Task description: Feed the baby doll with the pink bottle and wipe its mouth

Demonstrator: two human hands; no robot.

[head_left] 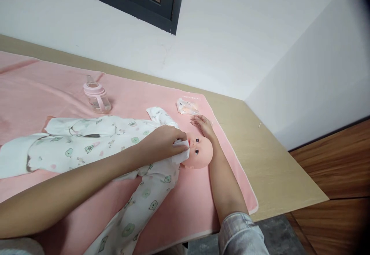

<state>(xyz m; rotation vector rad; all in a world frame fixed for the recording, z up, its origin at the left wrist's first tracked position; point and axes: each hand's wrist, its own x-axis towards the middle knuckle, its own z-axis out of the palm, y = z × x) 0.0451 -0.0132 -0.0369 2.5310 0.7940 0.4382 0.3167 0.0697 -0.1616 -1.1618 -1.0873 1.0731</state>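
A baby doll (204, 155) lies on its back on a pink mat (190, 208), its head toward the right. It wears a white sleepsuit (86, 147) printed with green and pink figures. My left hand (162, 143) is closed on a folded white tissue (183, 157) and holds it against the doll's mouth and chin, hiding that part. Beyond the doll's head, my right hand (204, 126) lies on the mat with fingers stretched out and nothing held. Its fingertips are close to a small clear plastic packet (185, 107). My right forearm runs along the crown of the head.
A pink-lidded baby bottle (96, 96) with handles stands on the mat at the back left. The mat covers much of a light wooden table (260, 170), whose right corner shows. Behind are a white wall (225, 46) and a dark window frame (167, 14).
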